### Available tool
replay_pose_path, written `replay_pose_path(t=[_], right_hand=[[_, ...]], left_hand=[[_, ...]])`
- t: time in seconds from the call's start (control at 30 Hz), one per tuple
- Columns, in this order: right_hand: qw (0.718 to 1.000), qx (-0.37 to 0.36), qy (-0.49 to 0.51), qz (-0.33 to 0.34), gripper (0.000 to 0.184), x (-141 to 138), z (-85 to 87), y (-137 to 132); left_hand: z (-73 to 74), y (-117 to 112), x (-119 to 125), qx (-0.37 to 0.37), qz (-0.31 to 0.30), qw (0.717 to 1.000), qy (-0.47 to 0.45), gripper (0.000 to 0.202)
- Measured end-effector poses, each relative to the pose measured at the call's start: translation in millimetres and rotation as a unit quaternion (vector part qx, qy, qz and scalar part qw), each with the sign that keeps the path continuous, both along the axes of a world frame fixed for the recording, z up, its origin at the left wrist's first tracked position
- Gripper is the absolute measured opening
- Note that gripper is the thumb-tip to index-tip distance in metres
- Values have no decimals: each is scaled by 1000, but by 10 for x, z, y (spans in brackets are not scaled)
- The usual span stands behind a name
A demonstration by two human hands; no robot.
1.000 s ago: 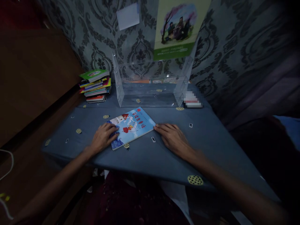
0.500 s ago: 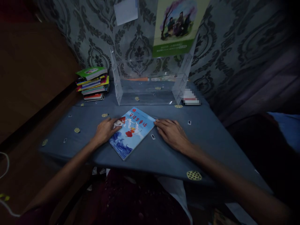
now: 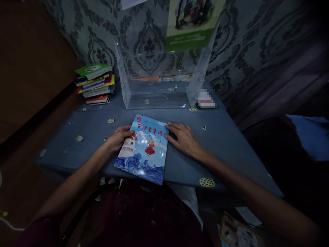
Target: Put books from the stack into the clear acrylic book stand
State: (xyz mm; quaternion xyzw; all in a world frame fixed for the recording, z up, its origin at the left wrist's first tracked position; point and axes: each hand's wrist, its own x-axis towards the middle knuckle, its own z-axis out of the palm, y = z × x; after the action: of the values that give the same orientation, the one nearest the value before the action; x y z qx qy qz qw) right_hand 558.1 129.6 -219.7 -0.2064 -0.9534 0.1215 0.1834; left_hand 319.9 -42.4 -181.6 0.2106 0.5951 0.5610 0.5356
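A blue book [image 3: 147, 151] was held.
Left hand [image 3: 118, 138] pinched its left edge; right hand [image 3: 183, 140], fingers slightly spread, touched its right edge.

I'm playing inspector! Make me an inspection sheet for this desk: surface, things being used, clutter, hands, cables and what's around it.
Surface: blue-grey tablecloth with printed patterns.
Things being used: blue picture book, closed, front cover showing.
Clutter: uneven stack of books at the far left; clear stand; pixelated item right of the stand.
Left hand: holds the picture book's left edge.
Right hand: at the book's right edge; grip unclear.
Cables: white cord, low on the left.
Surroundings: patterned wall behind; brown panel at left.
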Motion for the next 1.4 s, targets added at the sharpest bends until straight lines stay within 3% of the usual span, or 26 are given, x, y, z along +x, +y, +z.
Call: replay_pose_path(t=[0.17,0.27,0.33,0.4,0.5,0.57,0.67,0.8,0.87,0.93,1.0,1.13,1.2,1.3,1.4], right_hand=[[991,-113,73,25,47,-3,-51,114],[960,-236,152,12,53,-40,-55,171],[911,-358,203,-21,64,-69,-29,182],[837,-496,228,-44,72,-91,22,181],[729,-649,214,-30,60,-111,141,200],[699,-679,222,-7,49,-114,264,249],[721,-622,304,27,42,-82,564,343],[822,-400,400,62,24,47,1023,350],[864,-291,403,78,19,114,1096,291],[893,-207,379,128,22,154,987,226],[903,-150,350,197,23,165,732,174],[914,-121,291,257,31,181,174,92],[919,-110,270,267,32,213,25,60],[928,-103,227,276,30,269,-30,43],[934,-102,196,280,26,304,-18,55]], left_hand=[[164,36,67,82,-17,996,-42,27],[272,88,109,121,-41,990,-52,32],[333,134,119,141,-50,987,-50,33],[378,185,117,159,-56,985,-42,34],[435,272,105,183,-66,981,-21,38],[493,338,89,200,-73,977,8,40],[656,429,40,237,-84,964,84,42],[914,457,-90,325,-104,907,247,38],[934,415,-164,347,-134,865,336,31],[819,348,-231,338,-178,829,408,22],[584,269,-281,316,-208,811,446,21],[53,92,-311,242,-247,789,508,18],[-98,5,-287,222,-264,775,530,21],[-119,-100,-233,199,-295,740,571,33],[10,-153,-222,159,-355,690,611,45]])
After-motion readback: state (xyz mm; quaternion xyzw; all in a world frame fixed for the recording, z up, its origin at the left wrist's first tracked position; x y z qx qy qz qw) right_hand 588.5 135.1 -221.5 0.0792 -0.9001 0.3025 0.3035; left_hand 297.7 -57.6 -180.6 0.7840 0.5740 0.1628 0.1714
